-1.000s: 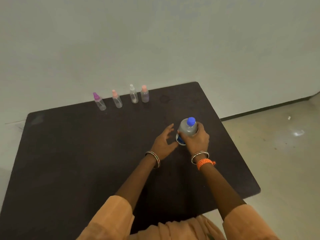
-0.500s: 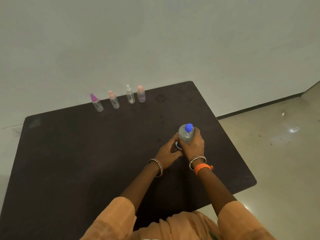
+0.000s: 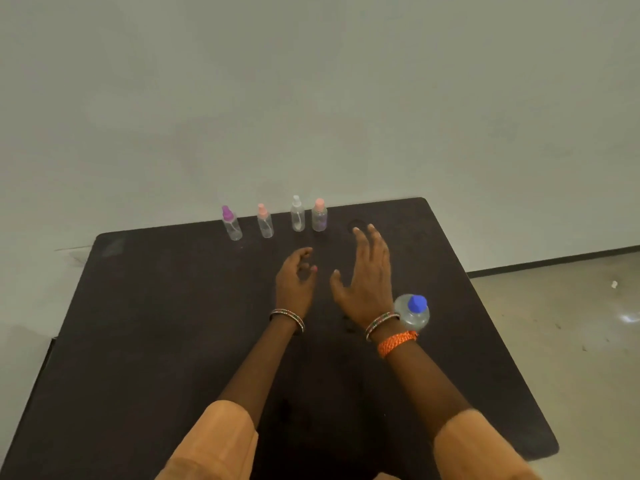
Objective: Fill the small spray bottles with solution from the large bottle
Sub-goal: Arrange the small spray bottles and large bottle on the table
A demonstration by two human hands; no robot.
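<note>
- Centrally: left hand (image 3: 296,284) loosely curled, empty; right hand (image 3: 365,284) spread flat, empty.
- Lower right: large bottle (image 3: 414,311) upright, capped, beside right wrist.
- Upper centre: four small spray bottles (image 3: 298,214) in a row.

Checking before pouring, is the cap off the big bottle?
No, the blue cap sits on the big bottle, which stands untouched beside the right wrist.

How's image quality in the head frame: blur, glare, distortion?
Head view: soft all over; right hand and right sleeve smeared by motion, spray bottles hazy. Table edges bow, so wide-angle distortion. Light is dim and flat; one glare spot on the floor.
</note>
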